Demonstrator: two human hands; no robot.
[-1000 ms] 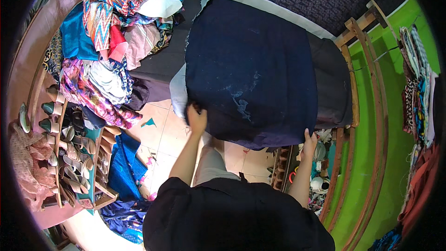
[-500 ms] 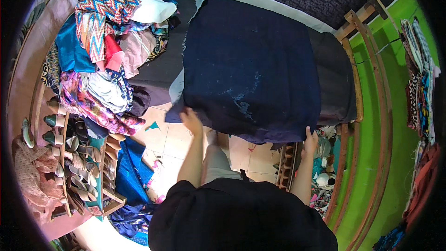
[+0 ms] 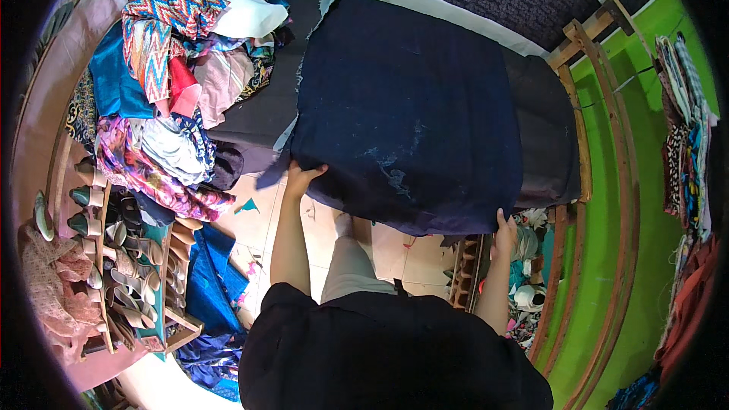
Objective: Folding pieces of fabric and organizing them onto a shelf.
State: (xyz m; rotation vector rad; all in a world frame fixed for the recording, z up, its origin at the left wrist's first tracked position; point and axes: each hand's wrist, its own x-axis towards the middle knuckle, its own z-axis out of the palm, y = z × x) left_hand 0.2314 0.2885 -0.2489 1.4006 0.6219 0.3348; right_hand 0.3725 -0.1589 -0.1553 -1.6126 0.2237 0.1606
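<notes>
A large dark navy cloth (image 3: pixel 425 106) lies spread over the dark-covered table (image 3: pixel 543 106), its near edge hanging over the front. The cloth has a frayed pale left edge and whitish marks near its middle. At its front left corner, my left hand (image 3: pixel 302 176) grips the edge, thumb on top and fingers underneath, partly hidden. My right hand (image 3: pixel 505 231) holds the front right corner between thumb and fingers.
Piled fabrics (image 3: pixel 171 83) cover the table's left end. Below them stands a rack of shoes (image 3: pixel 133 273), with blue cloth (image 3: pixel 213 281) on the floor beside it. Wooden rails (image 3: pixel 626 159) and hanging fabrics (image 3: pixel 687 137) line the green wall at right. Scraps lie on the tiles.
My left hand has moved slightly up and left, and now grips the cloth's front left corner. That corner has been drawn up and straightened. My right hand stays at its corner.
</notes>
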